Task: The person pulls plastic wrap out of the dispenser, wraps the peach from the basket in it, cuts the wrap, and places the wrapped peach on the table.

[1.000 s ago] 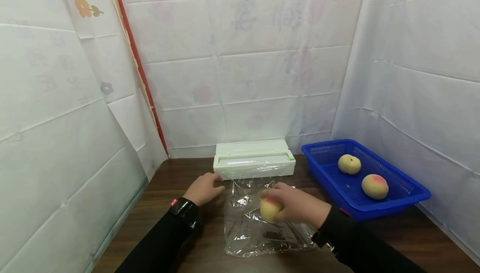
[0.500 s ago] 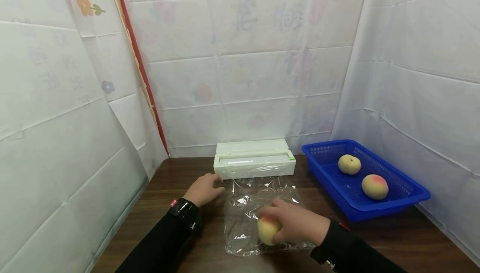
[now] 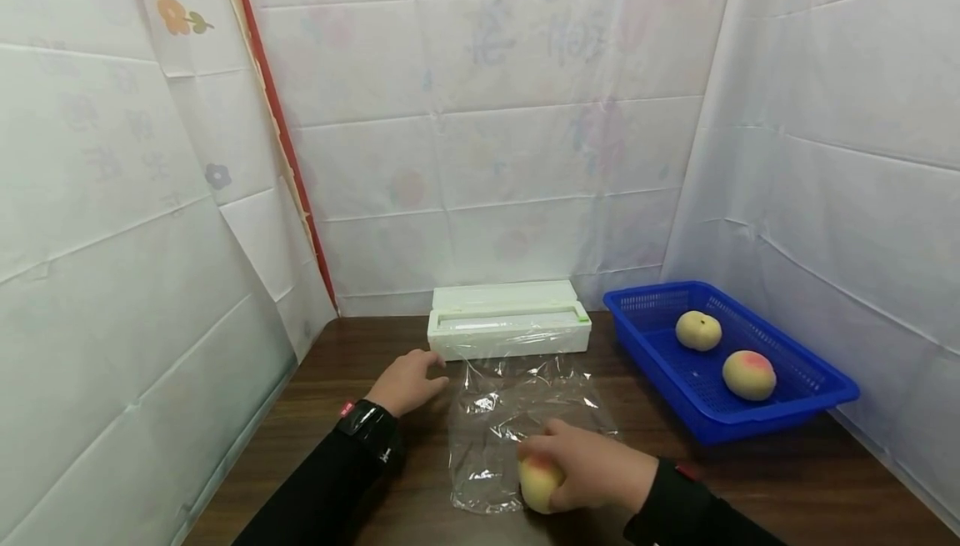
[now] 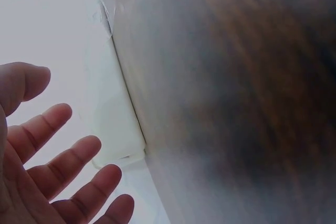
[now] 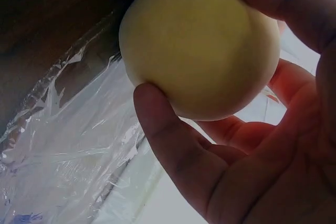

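Note:
My right hand (image 3: 588, 467) grips a pale yellow peach (image 3: 538, 483) with a pink blush, over the near edge of a sheet of cling film (image 3: 487, 438) on the table. In the right wrist view, fingers and thumb curl round the peach (image 5: 199, 45), and the wrinkled film (image 5: 73, 156) shows beside it. My left hand (image 3: 407, 381) holds nothing; it hovers at the film's left side, close to the front left corner of a white cling film box (image 3: 510, 344). Its fingers (image 4: 79, 156) are spread and relaxed in the left wrist view.
A blue plastic basket (image 3: 720, 429) stands on the right, with two peaches inside, one plain (image 3: 698, 330) and one pink-topped (image 3: 749, 375). The film runs from the box, whose lid is up, across the dark wooden table (image 3: 330, 363). White sheeting (image 3: 525, 154) encloses the back and sides.
My right hand has carried the peach toward me, from the middle of the film to its near edge. The left hand stays in place.

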{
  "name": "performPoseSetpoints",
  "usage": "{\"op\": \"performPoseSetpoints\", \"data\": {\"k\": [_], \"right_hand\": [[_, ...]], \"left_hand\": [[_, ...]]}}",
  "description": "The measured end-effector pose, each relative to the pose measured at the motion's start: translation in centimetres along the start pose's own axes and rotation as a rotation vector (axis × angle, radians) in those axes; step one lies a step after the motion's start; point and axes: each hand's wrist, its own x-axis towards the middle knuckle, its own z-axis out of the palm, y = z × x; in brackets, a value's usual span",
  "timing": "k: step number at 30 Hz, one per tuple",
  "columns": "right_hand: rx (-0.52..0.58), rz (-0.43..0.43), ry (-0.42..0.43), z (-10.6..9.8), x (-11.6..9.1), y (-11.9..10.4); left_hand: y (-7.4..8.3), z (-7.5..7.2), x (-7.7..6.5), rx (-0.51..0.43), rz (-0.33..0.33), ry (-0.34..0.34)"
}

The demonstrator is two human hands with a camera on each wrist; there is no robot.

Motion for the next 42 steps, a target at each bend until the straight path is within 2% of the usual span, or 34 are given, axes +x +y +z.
{"op": "performPoseSetpoints", "data": {"k": [9,20,28,35,42], "right_hand": [[-0.021,0.004,-0.017,0.6,0.3,-0.3],[-0.042,0.010,0.025,1.4,-0.2,-0.7],[0.007,0.037,0.083,1.6,-0.3,-0.6],[-0.004,0.058,0.166,1.2,-0.7,-0.2],[-0.020,0.065,0.122,1.4,-0.7,0.3]], "left_hand": [[0.0,-0.3,-0.5,0.000,0.016,0.013],[1.4,-0.6,-1.8,-0.016,0.049,0.030],[2.9,-1.0,-2.8,-0.032,0.117,0.024],[3.4,-1.3,-3.1,-0.027,0.117,0.025],[3.6,-1.5,-3.1,-0.037,0.128,0.031]]}}
